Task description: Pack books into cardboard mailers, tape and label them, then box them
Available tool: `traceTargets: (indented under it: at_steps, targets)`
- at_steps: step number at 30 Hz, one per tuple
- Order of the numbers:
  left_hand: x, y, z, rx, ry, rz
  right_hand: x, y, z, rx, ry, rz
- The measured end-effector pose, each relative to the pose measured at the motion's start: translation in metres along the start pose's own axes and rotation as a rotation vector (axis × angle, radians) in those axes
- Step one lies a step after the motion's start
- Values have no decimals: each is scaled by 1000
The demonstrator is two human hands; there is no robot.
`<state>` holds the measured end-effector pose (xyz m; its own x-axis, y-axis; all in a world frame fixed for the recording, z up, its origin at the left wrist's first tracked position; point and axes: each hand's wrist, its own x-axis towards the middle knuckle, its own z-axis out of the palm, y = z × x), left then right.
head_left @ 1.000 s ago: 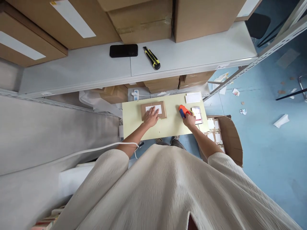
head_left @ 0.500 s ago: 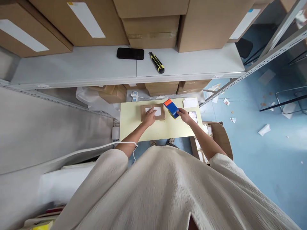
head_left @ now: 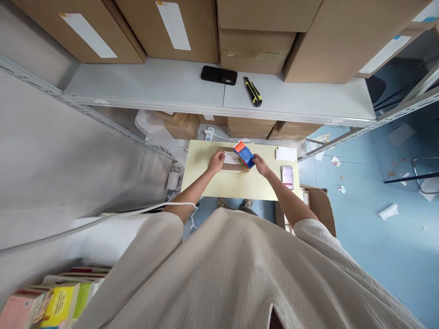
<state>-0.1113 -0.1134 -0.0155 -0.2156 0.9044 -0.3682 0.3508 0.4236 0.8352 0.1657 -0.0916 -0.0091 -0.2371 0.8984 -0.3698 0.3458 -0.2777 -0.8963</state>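
My right hand [head_left: 261, 165] grips a blue and orange tape dispenser [head_left: 244, 156], tilted over the right part of a small cardboard box [head_left: 224, 167]. The box lies on a pale yellow table [head_left: 219, 184] and carries a white label [head_left: 232, 158]. At the left end of the box is my left hand [head_left: 216, 162], its fingertips pinched together by the label's left edge. What sits between those fingertips is too small to make out. The dispenser hides part of the box's right side.
A phone [head_left: 287, 177] and white papers [head_left: 286, 154] lie on the table's right side. Above the far edge runs a grey shelf [head_left: 154, 87] with large cartons [head_left: 254, 50], a black phone [head_left: 218, 75] and a utility knife [head_left: 253, 92]. A white cable [head_left: 137, 211] crosses by my left arm.
My left hand has gone from lying on the label to a pinch at the box's left end. The dispenser now overlaps the box's right side. The camera view has shifted left.
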Motion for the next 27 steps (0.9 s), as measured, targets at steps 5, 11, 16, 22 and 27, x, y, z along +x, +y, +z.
traceTargets:
  at_steps: [5, 11, 16, 22, 27]
  targets:
    - [10, 5, 8, -84, -38, -31, -4, 8, -1, -62, 6, 13]
    - [14, 33, 6, -168, -52, -79, -12, 17, 1, -142, -17, 5]
    - [16, 61, 8, -180, -135, -95, -16, 19, -1, -197, 6, -3]
    - [16, 74, 16, -147, -211, -86, -19, 15, -3, -150, -1, 3]
    - [14, 77, 16, -157, -219, -81, -20, 17, -4, -98, -5, -27]
